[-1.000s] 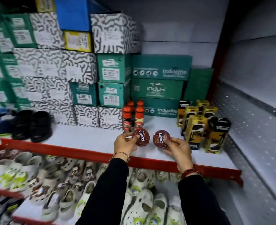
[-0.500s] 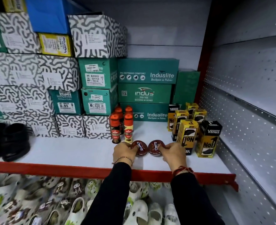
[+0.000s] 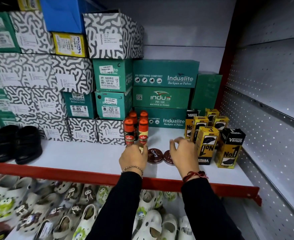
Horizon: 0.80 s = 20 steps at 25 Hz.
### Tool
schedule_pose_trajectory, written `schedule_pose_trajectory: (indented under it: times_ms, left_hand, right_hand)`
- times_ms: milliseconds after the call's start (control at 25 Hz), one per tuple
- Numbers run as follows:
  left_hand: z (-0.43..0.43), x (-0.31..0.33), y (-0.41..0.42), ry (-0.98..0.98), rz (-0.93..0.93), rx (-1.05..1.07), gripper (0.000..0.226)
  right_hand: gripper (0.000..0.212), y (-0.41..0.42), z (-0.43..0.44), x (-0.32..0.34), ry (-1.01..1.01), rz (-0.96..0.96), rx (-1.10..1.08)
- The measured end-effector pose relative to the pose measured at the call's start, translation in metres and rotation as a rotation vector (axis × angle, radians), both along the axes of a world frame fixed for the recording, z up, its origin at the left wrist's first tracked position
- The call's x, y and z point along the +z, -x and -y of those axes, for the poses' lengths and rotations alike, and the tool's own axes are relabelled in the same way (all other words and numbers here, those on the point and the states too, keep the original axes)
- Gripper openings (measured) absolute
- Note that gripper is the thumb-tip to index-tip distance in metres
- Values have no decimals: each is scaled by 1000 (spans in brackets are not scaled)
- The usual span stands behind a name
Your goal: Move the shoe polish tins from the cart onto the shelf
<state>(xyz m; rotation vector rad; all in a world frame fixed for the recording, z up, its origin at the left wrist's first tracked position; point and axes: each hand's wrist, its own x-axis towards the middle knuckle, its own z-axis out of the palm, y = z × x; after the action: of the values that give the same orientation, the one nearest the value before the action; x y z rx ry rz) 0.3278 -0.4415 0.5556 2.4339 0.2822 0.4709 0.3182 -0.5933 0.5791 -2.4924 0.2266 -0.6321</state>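
Head camera looked down on two dark-red shoe polish tins lying flat and side by side on the white shelf (image 3: pixel 84 153), between the Kiwi bottles (image 3: pixel 136 131) and the yellow Venus boxes (image 3: pixel 206 144). The left tin (image 3: pixel 154 155), lid reading Cherry, was plain to see; the right tin (image 3: pixel 167 157) was half hidden behind the right hand (image 3: pixel 183 155). That hand hovered above its tin with fingers spread and curled, holding nothing. The left hand (image 3: pixel 134 157) sat just beside its tin, fingers bent loosely; it seemed to grip nothing, though its fingertips were hidden. Set near the front edge among other polish goods, the tins looked deliberately grouped with like stock. No cart was visible.
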Motion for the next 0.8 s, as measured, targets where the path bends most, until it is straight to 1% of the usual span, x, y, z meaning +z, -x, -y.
schedule_pose_trajectory:
  times_ms: [80,160,240,320,440,560,680,800]
  left_hand:
    - [-13,11,11,-86,146,24,38]
    - [-28,21,18,-209,256,69,42]
    - [-46,27,25,-311,324,135,46]
    - [-65,30,35,-337,359,165,49]
    - [-98,28,57,-375,359,192,56]
    - [-132,22,86,-396,320,266,61]
    - [-167,8,124,-394,277,399,62]
    - [-211,-17,174,-357,196,540,61]
  right_hand:
    - [45,-4,-11,4,11,96,156]
    - [52,-8,-26,8,92,148,267]
    - [56,-9,-46,16,163,217,330]
    - [59,-7,-70,22,187,270,389]
    - [61,-1,-109,24,190,299,506]
    - [61,10,-152,15,182,318,634]
    - [62,28,-199,-2,158,296,769]
    - [63,58,-254,-27,162,227,943]
